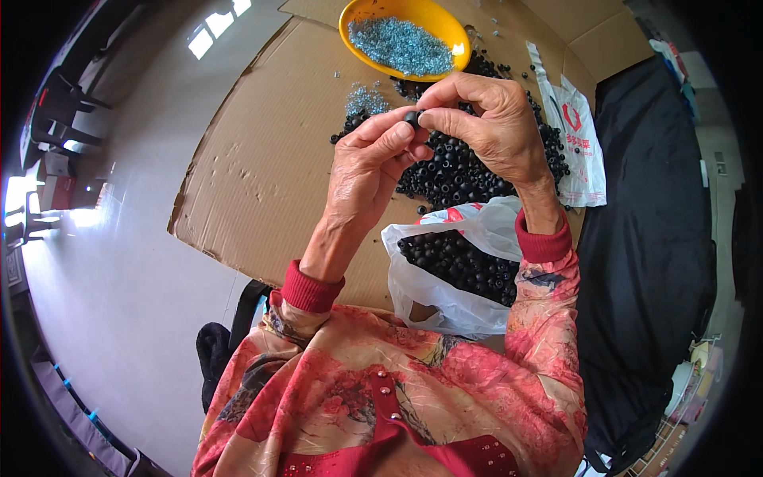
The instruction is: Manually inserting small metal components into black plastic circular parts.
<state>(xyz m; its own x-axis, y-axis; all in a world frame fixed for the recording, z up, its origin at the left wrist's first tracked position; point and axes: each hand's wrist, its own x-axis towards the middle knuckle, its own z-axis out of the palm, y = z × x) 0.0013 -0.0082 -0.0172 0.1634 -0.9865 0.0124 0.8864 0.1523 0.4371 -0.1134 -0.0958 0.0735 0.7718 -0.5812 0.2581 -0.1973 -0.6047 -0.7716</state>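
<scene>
Between the thumb and fingers of my left hand (369, 155) is a round black bead (412, 119). My right hand (485, 119) meets it from the other side, its thumb and forefinger pinched together at the bead; anything smaller in that pinch is too small to make out. Under both hands spreads a pile of black beads (457, 171), many showing a hole. Closer to me, a white plastic bag (405, 278) lies with its mouth apart, holding more black beads (465, 262). Past my hands, a yellow bowl (350, 44) contains small clear-blue beads (401, 46).
A cardboard sheet (254, 151) lies beneath everything. Some clear-blue beads (366, 101) are spilled beside the bowl. A flat white printed bag (584, 151) rests at the right, alongside a black cloth-covered surface (648, 215). Pale floor (135, 262) stretches along the left.
</scene>
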